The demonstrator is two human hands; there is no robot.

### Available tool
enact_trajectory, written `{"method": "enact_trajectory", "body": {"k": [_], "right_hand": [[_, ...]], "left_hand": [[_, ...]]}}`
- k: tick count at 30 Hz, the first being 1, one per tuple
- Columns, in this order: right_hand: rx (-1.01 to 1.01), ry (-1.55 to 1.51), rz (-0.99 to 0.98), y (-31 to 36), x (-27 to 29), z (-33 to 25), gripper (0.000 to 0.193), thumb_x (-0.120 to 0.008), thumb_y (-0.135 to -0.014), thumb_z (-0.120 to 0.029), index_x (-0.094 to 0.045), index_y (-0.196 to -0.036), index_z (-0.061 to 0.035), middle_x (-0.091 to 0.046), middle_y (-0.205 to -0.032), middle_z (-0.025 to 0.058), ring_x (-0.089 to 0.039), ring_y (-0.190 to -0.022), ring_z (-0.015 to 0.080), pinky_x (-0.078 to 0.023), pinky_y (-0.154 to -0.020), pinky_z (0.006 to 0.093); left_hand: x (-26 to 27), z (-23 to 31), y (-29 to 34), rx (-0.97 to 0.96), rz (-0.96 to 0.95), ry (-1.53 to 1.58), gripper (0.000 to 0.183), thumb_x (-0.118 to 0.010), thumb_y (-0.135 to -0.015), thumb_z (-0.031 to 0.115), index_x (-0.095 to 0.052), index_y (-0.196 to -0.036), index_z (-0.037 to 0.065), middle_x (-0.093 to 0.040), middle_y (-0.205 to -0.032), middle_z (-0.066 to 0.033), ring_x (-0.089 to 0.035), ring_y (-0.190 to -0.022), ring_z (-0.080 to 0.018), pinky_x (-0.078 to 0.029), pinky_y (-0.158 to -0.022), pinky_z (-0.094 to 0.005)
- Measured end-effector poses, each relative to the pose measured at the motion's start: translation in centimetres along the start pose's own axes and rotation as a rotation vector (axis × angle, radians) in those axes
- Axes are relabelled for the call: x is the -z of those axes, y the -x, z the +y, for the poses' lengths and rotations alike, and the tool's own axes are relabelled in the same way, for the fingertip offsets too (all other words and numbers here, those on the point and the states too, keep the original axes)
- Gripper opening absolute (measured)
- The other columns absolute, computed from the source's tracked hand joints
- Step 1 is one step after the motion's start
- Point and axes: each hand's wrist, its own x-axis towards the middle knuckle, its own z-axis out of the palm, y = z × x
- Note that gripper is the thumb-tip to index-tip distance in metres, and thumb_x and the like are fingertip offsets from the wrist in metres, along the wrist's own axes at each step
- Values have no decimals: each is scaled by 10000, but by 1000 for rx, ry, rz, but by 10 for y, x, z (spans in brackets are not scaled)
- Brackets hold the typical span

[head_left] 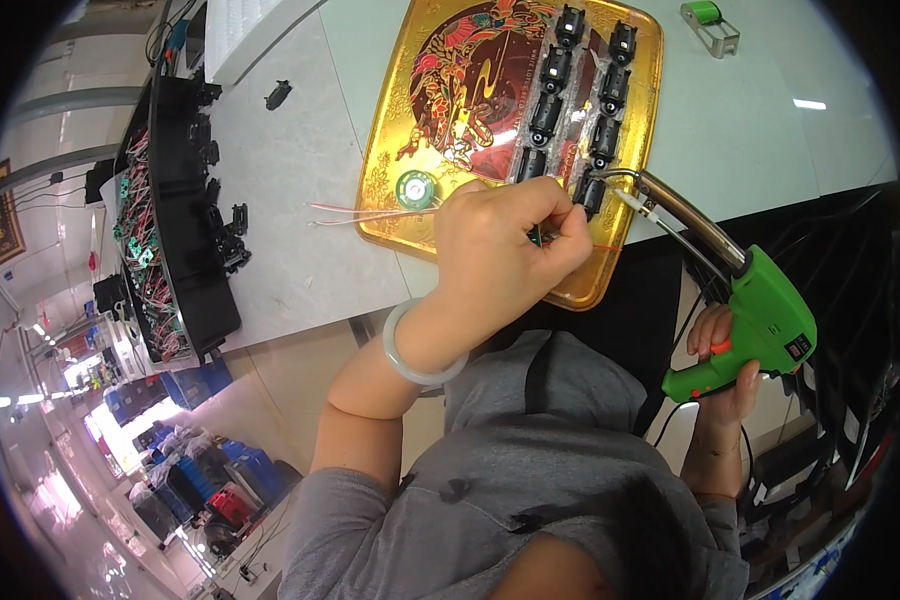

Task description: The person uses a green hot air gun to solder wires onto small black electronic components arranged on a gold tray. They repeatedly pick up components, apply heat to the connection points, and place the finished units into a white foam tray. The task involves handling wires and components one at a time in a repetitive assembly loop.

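My right hand (725,365) is wrapped round the handle of a green soldering gun (770,310). The gun's metal tip reaches the lowest black plastic housing (589,196) in the right-hand row. Close to that tip my left hand (515,235) is pinched, with a bit of green, perhaps a small circuit board, showing between its fingers. Thin red and white wires (370,213) stick out to the left of this hand. Under it lies a gold decorated tray (385,190) carrying two rows of black housings (545,118) on clear strips.
A green and white disc (416,189) rests on the tray's left side. At far left, a black bin (195,220) holds many wired green boards. Loose black parts (235,235) lie beside it. A green roll in a metal holder (712,30) stands back right.
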Motion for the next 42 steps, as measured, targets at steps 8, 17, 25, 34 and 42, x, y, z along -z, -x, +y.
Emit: {"method": "enact_trajectory", "body": {"k": [8, 17, 25, 34, 42], "right_hand": [[-3, 9, -24, -1, 0, 0, 481, -368, -793, -523, -375, -720, -47, -372, -642, 48, -348, -608, 130, -306, -540, 230], [21, 6, -33, 0, 1, 3, 475, -348, -806, -512, -389, -728, -45, -379, -635, 49, -346, -601, 130, -302, -528, 226], [50, -21, -39, 0, 5, 2, 505, -354, -794, -527, -413, -798, -26, -412, -690, 70, -375, -634, 143, -327, -554, 239], [67, -137, 23, -2, 9, -2, 560, -339, -789, -534, -438, -898, 6, -450, -778, 108, -411, -695, 165, -356, -595, 259], [80, -192, 34, -4, 7, 0, 557, -331, -801, -519, -428, -918, 16, -452, -790, 117, -418, -706, 174, -360, -586, 259]], "left_hand": [[-1, 0, 0, -9, 3, -1, 78, -603, -663, 68, -574, -599, 35, -540, -494, -21, -459, -414, -91, -358, -415, -222], [0, 0, -1, -30, 4, -15, 80, -606, -662, 70, -576, -596, 36, -537, -492, -21, -454, -411, -93, -352, -411, -224], [0, -1, 0, -7, -13, -16, 78, -603, -665, 72, -581, -597, 39, -545, -495, -18, -459, -407, -93, -354, -409, -223], [0, -1, -1, -25, -6, -13, 80, -602, -667, 72, -580, -602, 32, -550, -502, -30, -468, -406, -113, -364, -418, -231], [-6, -4, -1, -53, 86, 15, 109, -602, -617, 83, -530, -537, 69, -493, -442, -40, -456, -361, -169, -355, -392, -269]]}}
